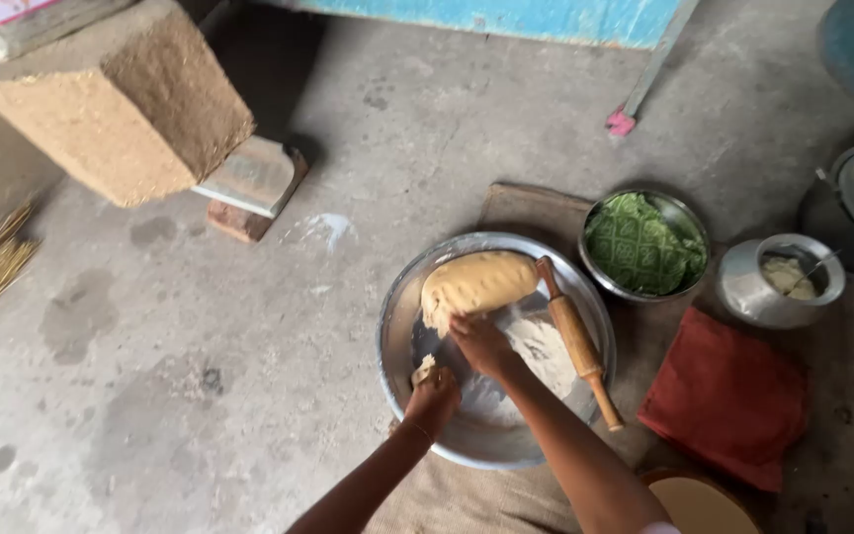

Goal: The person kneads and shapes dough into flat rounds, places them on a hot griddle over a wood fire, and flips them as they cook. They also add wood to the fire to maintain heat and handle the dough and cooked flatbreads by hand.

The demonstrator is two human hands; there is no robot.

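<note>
A large lump of tan dough (478, 283) lies at the far side of a wide steel plate (397, 326) dusted with flour. My right hand (479, 342) grips the near edge of the lump. My left hand (433, 398) is closed around a small piece of dough (423, 370) just above the plate's near left part. A wooden rolling pin (575, 339) rests across the plate's right rim, its handle pointing towards me.
A steel bowl with a green cloth (644, 245) sits to the right, next to a small steel pot (779, 279) and a red cloth (726, 396). A wooden board (529, 208) lies behind the plate. A clay block (116, 104) stands at the upper left.
</note>
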